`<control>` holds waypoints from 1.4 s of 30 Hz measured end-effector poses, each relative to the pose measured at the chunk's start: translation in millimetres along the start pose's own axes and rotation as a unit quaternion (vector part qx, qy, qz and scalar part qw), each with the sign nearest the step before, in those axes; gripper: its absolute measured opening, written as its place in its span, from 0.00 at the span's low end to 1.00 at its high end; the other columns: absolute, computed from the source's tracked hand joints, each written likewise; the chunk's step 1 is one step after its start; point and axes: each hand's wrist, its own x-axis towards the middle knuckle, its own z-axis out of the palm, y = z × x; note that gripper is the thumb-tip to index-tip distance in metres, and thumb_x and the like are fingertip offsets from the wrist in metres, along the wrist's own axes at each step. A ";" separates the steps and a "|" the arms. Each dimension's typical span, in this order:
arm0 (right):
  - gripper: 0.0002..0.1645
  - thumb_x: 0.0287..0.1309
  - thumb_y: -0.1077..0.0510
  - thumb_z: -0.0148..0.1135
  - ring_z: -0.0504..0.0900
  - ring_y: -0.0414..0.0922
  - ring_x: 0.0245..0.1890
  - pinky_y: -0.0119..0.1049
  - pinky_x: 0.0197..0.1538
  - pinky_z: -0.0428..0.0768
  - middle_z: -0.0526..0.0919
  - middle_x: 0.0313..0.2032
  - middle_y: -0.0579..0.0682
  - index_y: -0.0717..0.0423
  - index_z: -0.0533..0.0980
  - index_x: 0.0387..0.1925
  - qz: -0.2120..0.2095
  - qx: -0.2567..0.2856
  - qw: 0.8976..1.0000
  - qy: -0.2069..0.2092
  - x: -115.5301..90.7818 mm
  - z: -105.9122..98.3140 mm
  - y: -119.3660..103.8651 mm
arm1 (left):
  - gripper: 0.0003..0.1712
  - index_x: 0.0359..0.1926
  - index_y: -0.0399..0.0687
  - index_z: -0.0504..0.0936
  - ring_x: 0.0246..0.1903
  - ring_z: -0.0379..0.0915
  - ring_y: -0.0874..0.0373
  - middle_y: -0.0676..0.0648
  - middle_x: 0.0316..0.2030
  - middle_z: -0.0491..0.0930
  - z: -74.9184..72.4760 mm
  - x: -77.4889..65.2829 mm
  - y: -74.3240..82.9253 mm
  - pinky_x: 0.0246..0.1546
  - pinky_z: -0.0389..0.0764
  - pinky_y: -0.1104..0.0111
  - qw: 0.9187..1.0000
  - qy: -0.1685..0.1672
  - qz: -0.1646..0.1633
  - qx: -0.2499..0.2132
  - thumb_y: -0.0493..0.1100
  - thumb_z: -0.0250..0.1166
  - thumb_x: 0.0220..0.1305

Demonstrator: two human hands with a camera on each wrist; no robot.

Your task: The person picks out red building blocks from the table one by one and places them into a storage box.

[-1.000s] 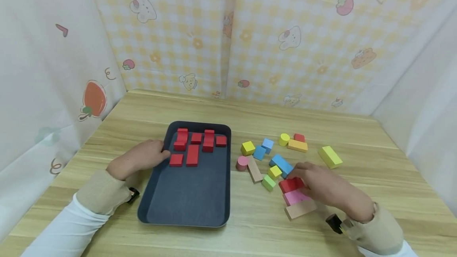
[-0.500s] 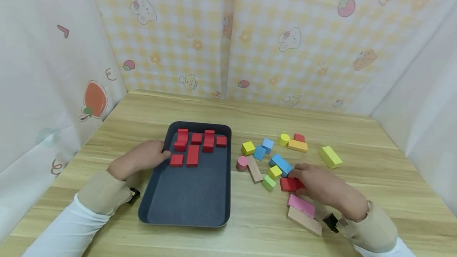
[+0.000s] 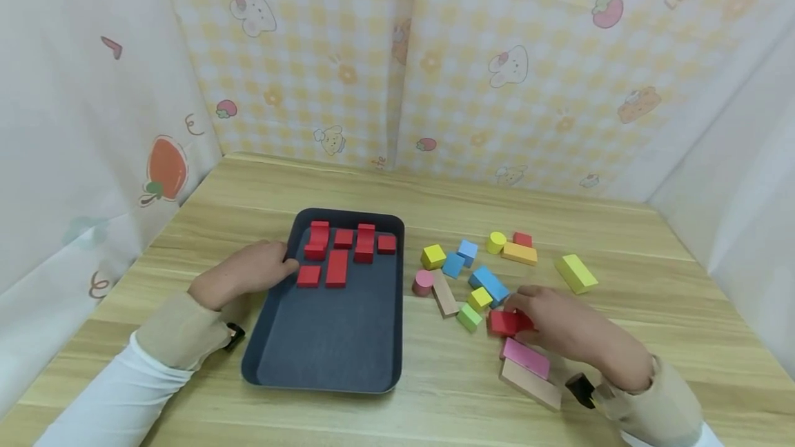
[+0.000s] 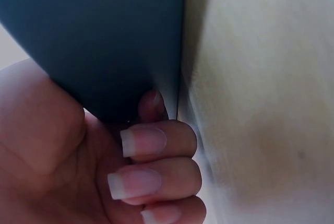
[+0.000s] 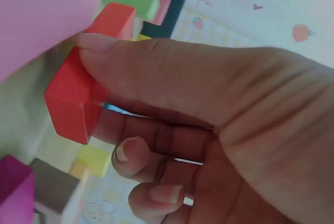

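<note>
My left hand (image 3: pixel 251 273) grips the left rim of a dark tray (image 3: pixel 323 357), thumb at the edge and fingers curled beneath, as the left wrist view shows. Several red blocks (image 3: pixel 337 268) lie in the tray's far half. On the right, my right hand (image 3: pixel 562 323) pinches a red block (image 5: pixel 70 98) between thumb and fingers, low over the table. The thumb hides the block's middle. Just nearer to me lie a pink block (image 3: pixel 526 357) and a plain wooden block (image 3: pixel 531 384), side by side and slanted. A blue block (image 3: pixel 489 285) sits close beyond the fingertips.
Between tray and right hand lie yellow cubes (image 3: pixel 433 256), a green block (image 3: pixel 469 317), a pink cylinder (image 3: pixel 423 283) and a wooden plank (image 3: pixel 444 294). Farther back are an orange block (image 3: pixel 519 253), a small red block (image 3: pixel 522 239) and a yellow-green block (image 3: pixel 576 274). Curtains (image 3: pixel 310 88) enclose the table.
The pink and wooden blocks have turned and come apart from the red block, toward the near side. My right hand keeps its pinch on the red block; my left hand stays on the tray.
</note>
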 end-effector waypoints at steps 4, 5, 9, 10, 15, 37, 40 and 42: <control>0.18 0.41 0.56 0.71 0.68 0.35 0.25 0.30 0.30 0.73 0.75 0.30 0.41 0.54 0.79 0.39 0.014 0.005 1.000 -0.003 -2.2 -6.4 -6.5 | 0.16 0.30 0.42 0.75 0.22 0.66 0.56 0.47 0.20 0.68 -0.7 -0.3 1.4 0.26 0.68 0.64 1.000 0.001 -0.001 0.001 0.47 0.46 0.66; 0.19 0.41 0.56 0.71 0.68 0.35 0.25 0.30 0.30 0.73 0.75 0.30 0.41 0.54 0.79 0.39 0.017 0.003 1.000 -0.002 -2.3 -8.0 -8.6 | 0.16 0.30 0.42 0.75 0.22 0.66 0.56 0.47 0.20 0.68 -0.9 -0.3 1.7 0.26 0.68 0.64 1.000 0.001 -0.002 0.001 0.47 0.47 0.66; 0.20 0.41 0.56 0.71 0.69 0.36 0.26 0.31 0.30 0.74 0.76 0.31 0.42 0.55 0.79 0.40 0.009 -0.007 1.000 0.004 1.1 -14.0 -18.0 | 0.16 0.29 0.41 0.74 0.22 0.67 0.55 0.47 0.20 0.69 -1.4 -0.8 3.7 0.26 0.68 0.64 1.000 0.003 -0.005 0.002 0.46 0.47 0.65; 0.19 0.41 0.56 0.71 0.69 0.36 0.26 0.31 0.30 0.74 0.76 0.31 0.43 0.55 0.79 0.39 0.005 -0.010 1.000 0.006 2.6 -15.6 -20.4 | 0.16 0.29 0.41 0.74 0.22 0.67 0.55 0.47 0.20 0.69 -1.5 -1.0 3.9 0.26 0.68 0.64 1.000 0.003 -0.006 0.002 0.46 0.47 0.65; 0.15 0.43 0.54 0.70 0.69 0.36 0.25 0.31 0.29 0.74 0.75 0.28 0.42 0.54 0.78 0.35 -0.015 -0.027 0.999 0.020 11.2 -24.0 -32.8 | 0.16 0.31 0.40 0.75 0.22 0.66 0.56 0.47 0.20 0.69 -0.3 -0.8 4.1 0.26 0.68 0.64 1.000 0.002 -0.002 -0.004 0.46 0.47 0.65; 0.15 0.51 0.48 0.65 0.70 0.38 0.27 0.31 0.31 0.72 0.76 0.29 0.42 0.50 0.78 0.39 -0.071 -0.072 0.995 0.026 95.1 -47.8 -85.2 | 0.15 0.28 0.43 0.73 0.20 0.65 0.56 0.47 0.19 0.67 1.0 -1.0 2.0 0.24 0.66 0.64 1.000 0.003 -0.006 -0.012 0.47 0.46 0.66; 0.16 0.50 0.49 0.66 0.70 0.38 0.29 0.30 0.32 0.73 0.76 0.31 0.43 0.51 0.79 0.41 -0.066 -0.064 0.996 0.012 108.2 -50.8 -91.2 | 0.15 0.28 0.43 0.73 0.20 0.65 0.56 0.47 0.19 0.68 0.8 -0.7 1.0 0.24 0.67 0.64 1.000 0.004 -0.008 -0.007 0.47 0.47 0.66; 0.15 0.51 0.49 0.65 0.71 0.38 0.29 0.30 0.32 0.73 0.76 0.30 0.43 0.50 0.78 0.40 -0.063 -0.057 0.996 0.000 117.6 -51.7 -94.5 | 0.15 0.29 0.43 0.74 0.21 0.66 0.56 0.47 0.20 0.68 0.9 -0.5 0.2 0.25 0.67 0.64 1.000 0.004 -0.009 -0.006 0.47 0.47 0.66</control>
